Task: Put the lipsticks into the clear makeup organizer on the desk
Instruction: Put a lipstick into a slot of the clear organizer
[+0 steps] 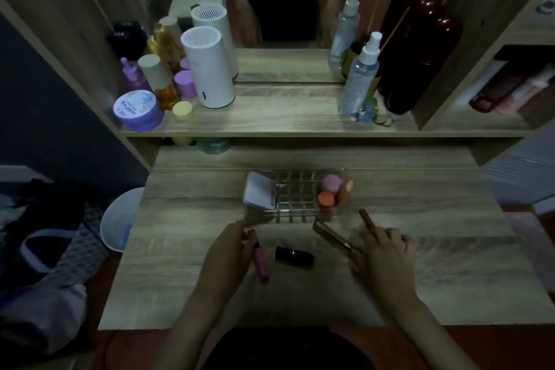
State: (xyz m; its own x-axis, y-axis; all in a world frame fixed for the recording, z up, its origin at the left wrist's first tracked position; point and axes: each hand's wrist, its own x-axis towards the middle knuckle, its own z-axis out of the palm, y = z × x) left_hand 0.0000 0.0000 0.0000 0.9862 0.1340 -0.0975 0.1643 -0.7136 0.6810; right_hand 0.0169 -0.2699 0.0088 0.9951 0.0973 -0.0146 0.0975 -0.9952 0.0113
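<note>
The clear makeup organizer (295,194) stands mid-desk, a grid of small cells. A white compact (259,194) leans in its left side and pink, orange and tan items (332,192) fill its right side. My left hand (229,249) is shut on a pink lipstick tube (261,261) that points down toward me. A black lipstick (295,257) lies flat on the desk between my hands. My right hand (386,252) grips a brown slim lipstick (367,219) pointing up toward the organizer. A gold slim lipstick (332,236) lies slanted at that hand's fingers.
A raised shelf (270,120) behind the desk carries jars, bottles, a white cylinder (210,69) and a spray bottle (359,75) before a mirror. A white bin (120,219) and clothes sit left of the desk. The desk's front edge is near my body.
</note>
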